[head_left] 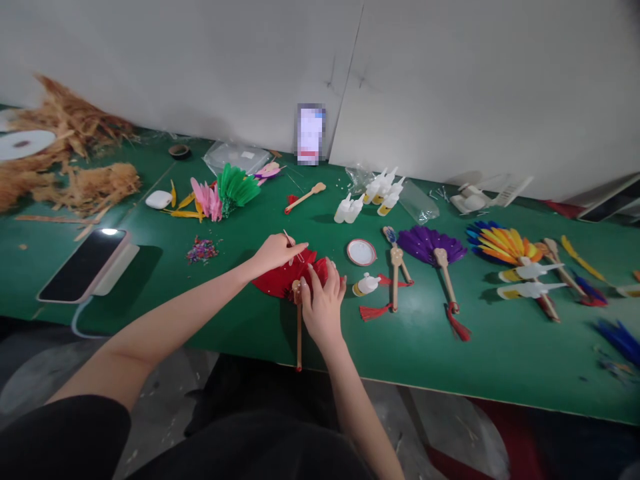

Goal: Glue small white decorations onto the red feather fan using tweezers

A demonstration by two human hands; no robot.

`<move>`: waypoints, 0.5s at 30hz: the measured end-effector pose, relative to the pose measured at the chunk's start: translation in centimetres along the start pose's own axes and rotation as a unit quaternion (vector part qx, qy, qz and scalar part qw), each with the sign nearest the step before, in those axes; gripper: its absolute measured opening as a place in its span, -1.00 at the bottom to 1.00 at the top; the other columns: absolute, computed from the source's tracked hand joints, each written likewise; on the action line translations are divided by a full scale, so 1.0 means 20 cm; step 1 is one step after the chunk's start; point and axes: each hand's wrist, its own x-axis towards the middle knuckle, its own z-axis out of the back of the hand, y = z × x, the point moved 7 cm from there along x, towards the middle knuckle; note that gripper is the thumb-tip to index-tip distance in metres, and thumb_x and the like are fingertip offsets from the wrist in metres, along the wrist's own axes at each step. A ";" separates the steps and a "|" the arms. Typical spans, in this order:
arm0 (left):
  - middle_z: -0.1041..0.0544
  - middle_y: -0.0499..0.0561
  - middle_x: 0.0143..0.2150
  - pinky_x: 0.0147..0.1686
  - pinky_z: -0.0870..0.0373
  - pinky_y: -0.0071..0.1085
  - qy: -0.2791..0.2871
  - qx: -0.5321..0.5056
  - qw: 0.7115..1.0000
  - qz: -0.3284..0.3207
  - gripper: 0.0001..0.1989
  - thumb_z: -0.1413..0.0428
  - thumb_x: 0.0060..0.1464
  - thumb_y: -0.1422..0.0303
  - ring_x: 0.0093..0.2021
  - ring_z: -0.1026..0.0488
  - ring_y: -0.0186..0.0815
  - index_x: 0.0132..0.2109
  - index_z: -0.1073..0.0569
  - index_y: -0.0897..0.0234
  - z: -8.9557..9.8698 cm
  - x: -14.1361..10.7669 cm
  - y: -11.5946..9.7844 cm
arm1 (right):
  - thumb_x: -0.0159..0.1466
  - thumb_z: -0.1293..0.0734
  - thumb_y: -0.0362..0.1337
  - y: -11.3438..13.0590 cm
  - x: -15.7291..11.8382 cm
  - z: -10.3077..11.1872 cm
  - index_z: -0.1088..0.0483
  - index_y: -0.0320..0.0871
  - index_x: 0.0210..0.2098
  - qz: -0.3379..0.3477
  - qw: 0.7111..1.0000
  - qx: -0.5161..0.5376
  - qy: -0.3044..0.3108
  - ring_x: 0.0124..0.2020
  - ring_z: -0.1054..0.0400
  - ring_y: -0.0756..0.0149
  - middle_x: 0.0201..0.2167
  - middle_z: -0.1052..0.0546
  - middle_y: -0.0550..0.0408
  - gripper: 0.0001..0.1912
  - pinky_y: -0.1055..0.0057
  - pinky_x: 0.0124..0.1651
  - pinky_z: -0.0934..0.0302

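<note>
A red feather fan (270, 283) with small pale dots lies in front of me, its wooden handle (299, 333) pointing at the table's near edge. My left hand (277, 256) is closed over the fan's upper part, pinching a slim pale tool that looks like tweezers (287, 236). Spread across the fan's right side, the fingers of my right hand (323, 303) rest on the red feathers and cover part of them. Close by on the right are a small white glue bottle (366, 285) and a round white lid-like dish (361, 252) with a red rim.
Right of me lie a purple feather fan (431, 247), a yellow-orange feather fan (505, 245) and glue bottles (533, 289). More bottles (384, 190) stand behind. Colourful bits (202, 249), green feathers (237, 187) and a power bank with phone (85, 265) are leftward. A lit phone (311, 133) leans on the wall.
</note>
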 end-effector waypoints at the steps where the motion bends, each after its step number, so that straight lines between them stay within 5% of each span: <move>1: -0.52 0.01 -0.28 -0.28 -0.50 -0.33 0.001 -0.001 1.000 0.002 -0.67 -0.05 0.28 0.14 -0.34 -0.49 -0.36 -0.15 -0.47 0.36 0.00 0.00 0.00 | 0.43 -0.08 -0.20 0.00 0.00 0.00 -0.32 -0.19 0.22 0.000 1.000 0.000 0.001 0.40 0.07 -0.04 0.36 -0.10 -0.27 -0.55 -0.19 0.34 0.18; 15: -0.53 0.03 -0.22 -0.27 -0.51 -0.32 -0.003 -0.012 1.000 0.008 -0.69 -0.05 0.28 0.16 -0.31 -0.49 -0.34 -0.11 -0.47 0.35 0.00 0.00 0.02 | 0.41 -0.13 -0.23 0.03 0.02 -0.04 -0.27 -0.17 0.26 0.011 1.000 -0.017 0.005 0.40 0.08 -0.05 0.38 -0.09 -0.25 -0.53 -0.18 0.35 0.19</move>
